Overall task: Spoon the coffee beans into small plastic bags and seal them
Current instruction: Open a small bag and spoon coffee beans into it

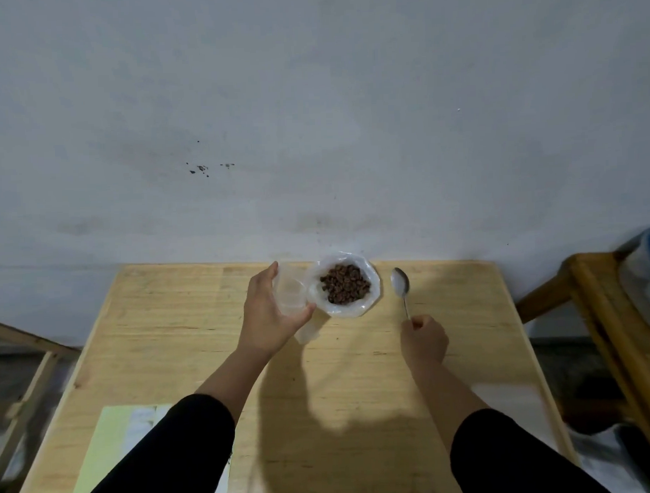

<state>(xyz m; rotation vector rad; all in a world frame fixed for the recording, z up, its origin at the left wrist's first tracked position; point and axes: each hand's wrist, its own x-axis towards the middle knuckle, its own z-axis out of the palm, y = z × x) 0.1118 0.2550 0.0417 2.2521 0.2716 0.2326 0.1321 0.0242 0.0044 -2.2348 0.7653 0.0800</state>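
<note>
Bag of coffee beans point(344, 284) between left hand point(267, 314) and spoon point(400, 283).

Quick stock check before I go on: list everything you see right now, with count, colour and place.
coffee beans: one heap, dark brown, in the open white bag at the table's far edge
white bag: one, translucent white, far middle of the table
small plastic bag: one, clear, held left of the white bag
spoon: one, silver, bowl empty, right of the white bag
table: one, light wood
sheet: one, pale green, near left of the table
wooden stand: one, to the right of the table
left hand: grip on the small plastic bag
right hand: grip on the spoon's handle
</note>
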